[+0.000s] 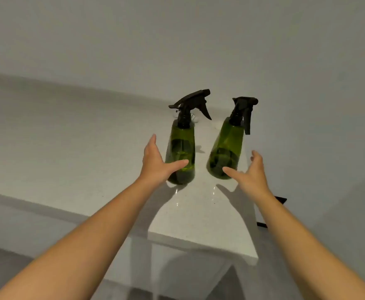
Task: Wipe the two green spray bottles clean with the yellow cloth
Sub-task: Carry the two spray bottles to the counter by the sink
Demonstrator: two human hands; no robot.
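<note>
Two green see-through spray bottles with black trigger heads stand upright on a white countertop (199,213). The left bottle (182,146) has my left hand (155,163) spread beside its lower part, thumb lying across the front of it, fingers straight on its left side. The right bottle (227,146) leans slightly in the view; my right hand (250,174) is spread next to its base, thumb reaching in front of it, fingers apart from it on the right. Neither hand is closed around a bottle. No yellow cloth is in view.
The countertop ends in a corner at the front right (253,256). A plain white wall (177,50) rises right behind the bottles. A small white object (193,118) peeks out behind the left bottle's neck. A dark object (281,200) shows past the counter's right edge.
</note>
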